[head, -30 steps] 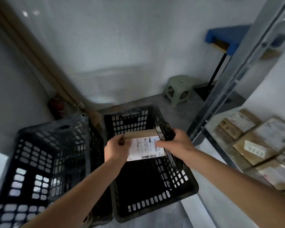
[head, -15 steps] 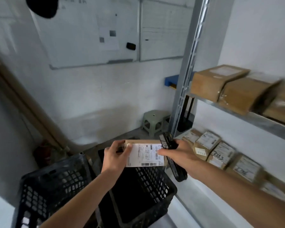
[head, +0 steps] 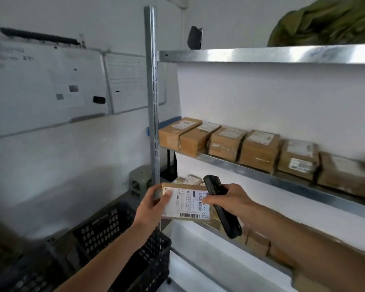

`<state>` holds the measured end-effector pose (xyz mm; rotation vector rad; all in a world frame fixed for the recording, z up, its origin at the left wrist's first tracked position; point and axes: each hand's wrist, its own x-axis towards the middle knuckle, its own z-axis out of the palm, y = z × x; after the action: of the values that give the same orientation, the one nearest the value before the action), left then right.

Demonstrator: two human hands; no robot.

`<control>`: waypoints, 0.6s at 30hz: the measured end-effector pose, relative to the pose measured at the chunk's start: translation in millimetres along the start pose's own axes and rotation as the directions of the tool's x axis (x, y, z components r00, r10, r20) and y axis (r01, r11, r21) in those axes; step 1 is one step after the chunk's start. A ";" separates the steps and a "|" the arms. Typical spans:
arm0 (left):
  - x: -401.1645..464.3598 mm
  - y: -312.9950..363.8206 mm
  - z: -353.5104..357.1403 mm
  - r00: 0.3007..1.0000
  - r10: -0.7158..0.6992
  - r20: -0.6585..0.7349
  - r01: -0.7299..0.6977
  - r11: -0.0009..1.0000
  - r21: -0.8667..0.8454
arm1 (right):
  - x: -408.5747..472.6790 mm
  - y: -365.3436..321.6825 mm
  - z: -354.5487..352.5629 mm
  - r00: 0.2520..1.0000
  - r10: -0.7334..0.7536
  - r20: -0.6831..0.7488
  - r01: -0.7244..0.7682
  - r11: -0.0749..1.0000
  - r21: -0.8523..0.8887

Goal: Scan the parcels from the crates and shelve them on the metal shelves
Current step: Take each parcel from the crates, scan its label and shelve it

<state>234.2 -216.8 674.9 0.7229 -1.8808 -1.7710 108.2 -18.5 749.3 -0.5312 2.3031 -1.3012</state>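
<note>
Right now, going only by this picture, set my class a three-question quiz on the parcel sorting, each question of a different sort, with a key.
1. True or false: the left hand holds the labelled parcel.
2. What does the right hand grip? A) a pen B) a black handheld scanner C) a tape roll
3. Fill in: the row of brown boxes sits on the ___ metal shelf.

Key: 1 true; 2 B; 3 middle.

Label print on the held parcel [head: 184, 202] is too blurred to read; the black crate [head: 122, 245] is cut off by the lower edge.
</note>
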 end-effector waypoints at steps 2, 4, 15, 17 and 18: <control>-12.3 14.5 32.2 0.999 0.031 0.030 -0.032 0.999 0.007 | -23.2 7.4 -35.2 0.999 0.031 -0.037 -0.031 0.999 0.010; -27.3 30.9 68.1 0.996 0.058 0.062 -0.060 0.998 0.028 | -47.8 18.2 -69.7 0.995 0.052 -0.080 -0.049 0.998 0.030; -159.9 80.8 271.4 0.912 0.137 0.386 -0.153 0.988 0.011 | -224.3 114.7 -255.5 0.940 0.195 -0.281 -0.164 0.978 0.130; -193.8 88.8 307.8 0.901 0.124 0.416 -0.132 0.991 -0.011 | -260.2 136.3 -283.5 0.926 0.220 -0.308 -0.183 0.973 0.144; -211.8 93.2 324.8 0.887 0.124 0.444 -0.134 0.991 -0.009 | -279.1 146.2 -296.8 0.921 0.227 -0.317 -0.187 0.971 0.152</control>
<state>178.4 170.7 750.8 0.1929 -2.1790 -1.9501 160.8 406.7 811.0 -0.0215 2.4437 -1.5019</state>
